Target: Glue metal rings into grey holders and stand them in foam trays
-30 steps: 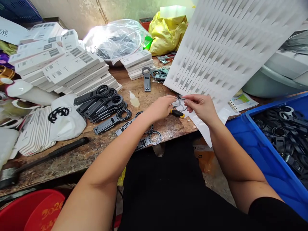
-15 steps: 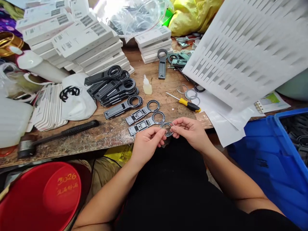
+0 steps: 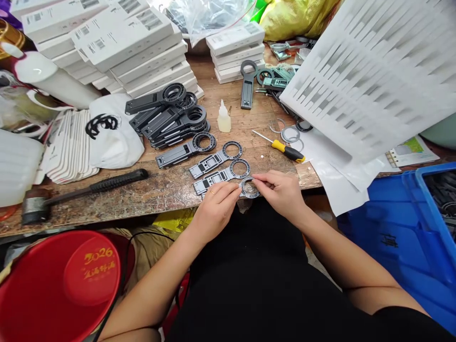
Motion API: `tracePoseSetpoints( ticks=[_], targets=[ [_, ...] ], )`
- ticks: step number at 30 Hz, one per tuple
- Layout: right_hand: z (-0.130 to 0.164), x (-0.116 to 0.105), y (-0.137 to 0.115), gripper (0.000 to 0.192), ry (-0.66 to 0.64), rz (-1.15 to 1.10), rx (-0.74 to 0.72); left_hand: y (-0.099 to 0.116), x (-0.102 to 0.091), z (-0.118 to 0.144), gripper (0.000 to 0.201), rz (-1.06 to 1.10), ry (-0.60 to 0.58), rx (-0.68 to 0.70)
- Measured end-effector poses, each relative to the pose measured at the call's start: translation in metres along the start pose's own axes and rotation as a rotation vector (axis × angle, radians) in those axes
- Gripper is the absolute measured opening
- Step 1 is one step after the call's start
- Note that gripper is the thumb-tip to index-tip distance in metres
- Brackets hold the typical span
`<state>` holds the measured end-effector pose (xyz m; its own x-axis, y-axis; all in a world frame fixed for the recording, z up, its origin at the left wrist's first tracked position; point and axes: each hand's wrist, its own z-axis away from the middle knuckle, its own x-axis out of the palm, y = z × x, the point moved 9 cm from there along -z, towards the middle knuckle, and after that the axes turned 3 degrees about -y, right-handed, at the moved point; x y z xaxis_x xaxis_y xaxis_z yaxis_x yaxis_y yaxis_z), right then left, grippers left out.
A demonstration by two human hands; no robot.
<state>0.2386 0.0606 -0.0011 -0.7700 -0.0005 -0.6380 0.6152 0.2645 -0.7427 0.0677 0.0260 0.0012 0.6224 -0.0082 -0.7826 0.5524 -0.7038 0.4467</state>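
Note:
At the table's front edge lies a grey plastic bracket with a round ring end (image 3: 250, 188). My left hand (image 3: 218, 205) covers its flat body, fingers together and pressing on it beside the ring. The thumb and forefinger of my right hand (image 3: 281, 194) are pinched at the ring's upper right rim; whether a thin part is between them is too small to tell. Just behind lie two similar grey brackets, a nearer one (image 3: 213, 179) and a farther one (image 3: 208, 164), ring ends to the right. A darker assembled bracket (image 3: 176, 155) lies beyond them.
Further back are a pile of dark brackets (image 3: 167, 116), a small glue-like bottle (image 3: 224, 118), a yellow-black screwdriver (image 3: 285, 149) and loose thin rings (image 3: 290, 134). A hammer (image 3: 99, 187) lies left. White boxes (image 3: 142, 57) are stacked behind; a blue crate (image 3: 384, 228) stands right.
My left hand has gone from a pinch at the ring to lying over the bracket's body. The right hand still pinches at the rim, and the ring end shows more fully. The view has shifted slightly.

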Motion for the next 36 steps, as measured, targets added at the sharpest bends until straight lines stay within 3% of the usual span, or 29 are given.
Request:
tracePoseSetpoints(
  ticks=[4, 12, 18, 21, 23, 25, 27, 29, 32, 36],
  targets=[
    [0.004, 0.002, -0.004, 0.024, 0.076, 0.128, -0.085, 0.0, 0.007, 0.001, 0.039, -0.02, -0.078, 0.024],
    [0.022, -0.001, 0.002, 0.028, 0.089, 0.308, -0.186, 0.012, 0.011, -0.003, 0.037, -0.183, -0.159, 0.088],
    [0.054, 0.009, -0.009, 0.034, -0.041, 0.626, -0.302, 0.014, 0.013, -0.006, 0.04, -0.247, -0.24, 0.13],
    [0.044, 0.002, -0.007, 0.032, -0.101, 0.576, -0.28, 0.017, 0.01, -0.01, 0.039, -0.26, -0.269, 0.148],
    [0.024, -0.018, 0.005, 0.029, -0.092, 0.448, -0.237, 0.018, 0.008, -0.016, 0.034, -0.238, -0.28, 0.141],
    [-0.003, -0.053, 0.028, 0.029, -0.011, 0.388, -0.135, 0.017, 0.005, -0.022, 0.028, -0.196, -0.267, 0.121],
    [-0.03, -0.089, 0.06, 0.027, 0.08, 0.494, 0.024, 0.016, 0.002, -0.031, 0.024, -0.147, -0.248, 0.096],
    [-0.051, -0.106, 0.088, 0.023, 0.045, 0.645, 0.162, 0.013, 0.0, -0.041, 0.023, -0.106, -0.242, 0.074],
    [-0.067, -0.107, 0.112, 0.019, -0.002, 0.778, 0.296, 0.01, 0.0, -0.062, 0.022, -0.086, -0.26, 0.048],
    [-0.072, -0.09, 0.118, 0.015, -0.009, 0.748, 0.37, 0.012, 0.015, -0.098, 0.023, -0.114, -0.374, 0.038]
  ],
)
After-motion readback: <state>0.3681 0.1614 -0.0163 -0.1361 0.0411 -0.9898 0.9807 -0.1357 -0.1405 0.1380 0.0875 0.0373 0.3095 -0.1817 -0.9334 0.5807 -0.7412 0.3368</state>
